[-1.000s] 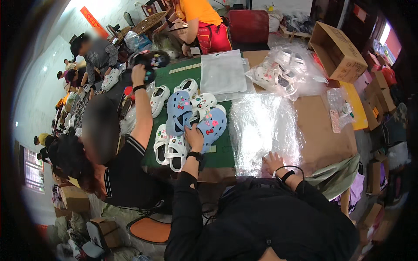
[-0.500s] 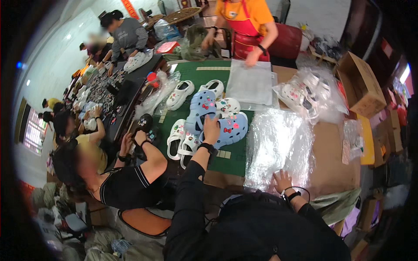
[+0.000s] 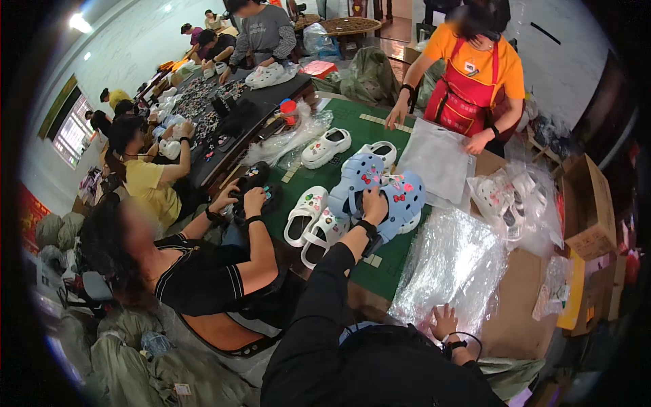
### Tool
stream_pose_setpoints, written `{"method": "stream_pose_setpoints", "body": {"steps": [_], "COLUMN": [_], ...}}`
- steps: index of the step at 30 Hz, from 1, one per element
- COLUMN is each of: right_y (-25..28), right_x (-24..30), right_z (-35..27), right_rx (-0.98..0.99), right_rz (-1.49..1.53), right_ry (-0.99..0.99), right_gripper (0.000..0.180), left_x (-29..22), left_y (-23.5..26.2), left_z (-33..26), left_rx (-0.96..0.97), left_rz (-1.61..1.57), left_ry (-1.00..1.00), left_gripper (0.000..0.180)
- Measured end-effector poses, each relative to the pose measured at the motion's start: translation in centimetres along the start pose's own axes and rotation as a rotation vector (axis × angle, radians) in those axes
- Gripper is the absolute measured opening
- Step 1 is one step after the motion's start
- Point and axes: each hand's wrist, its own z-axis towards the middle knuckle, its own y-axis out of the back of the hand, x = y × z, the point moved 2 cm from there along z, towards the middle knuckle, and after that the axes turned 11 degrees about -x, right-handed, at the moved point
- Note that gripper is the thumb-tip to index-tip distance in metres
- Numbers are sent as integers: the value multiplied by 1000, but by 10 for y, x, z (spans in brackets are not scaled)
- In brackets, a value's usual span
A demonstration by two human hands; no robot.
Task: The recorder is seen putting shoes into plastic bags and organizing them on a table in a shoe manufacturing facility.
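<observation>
My left hand point(image 3: 375, 205) is closed on a pair of light blue clogs, its fingers in the gap between them. The left blue clog point(image 3: 359, 178) and the right blue clog point(image 3: 405, 197) carry red and pink charms and sit side by side, covering part of the white clogs behind. My right hand point(image 3: 444, 321) lies with fingers spread on the near edge of a stack of clear plastic bags point(image 3: 451, 261). Left of the blue pair stand a white clog point(image 3: 306, 216) and a strapped white clog point(image 3: 324, 237), both with colourful charms. Another white clog point(image 3: 326, 148) stands farther back.
A green mat point(image 3: 380, 275) covers part of the table. Across it, a person in a red apron point(image 3: 468, 95) handles translucent bags point(image 3: 434, 163). Bagged white clogs point(image 3: 505, 200) and a cardboard box point(image 3: 588, 203) are at the right. At my left a co-worker point(image 3: 203, 271) holds dark clogs point(image 3: 254, 186).
My left hand has drawn the blue clogs closer together. My right hand stays on the bags. The person opposite now has a hand at the translucent bags' edge. The whole view has shifted.
</observation>
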Motion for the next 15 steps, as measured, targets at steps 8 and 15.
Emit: {"method": "stream_pose_setpoints", "body": {"steps": [8,15], "right_y": [-4,-7], "right_x": [-6,-5], "right_z": [-2,3], "right_rx": [1,-11], "right_rz": [9,-24], "right_ry": [-12,39], "right_gripper": [73,73], "left_x": [-24,24], "left_y": [-16,-23], "left_z": [-4,26], "left_rx": [170,226], "left_rz": [25,-44], "left_ry": [277,296], "left_gripper": [36,39]}}
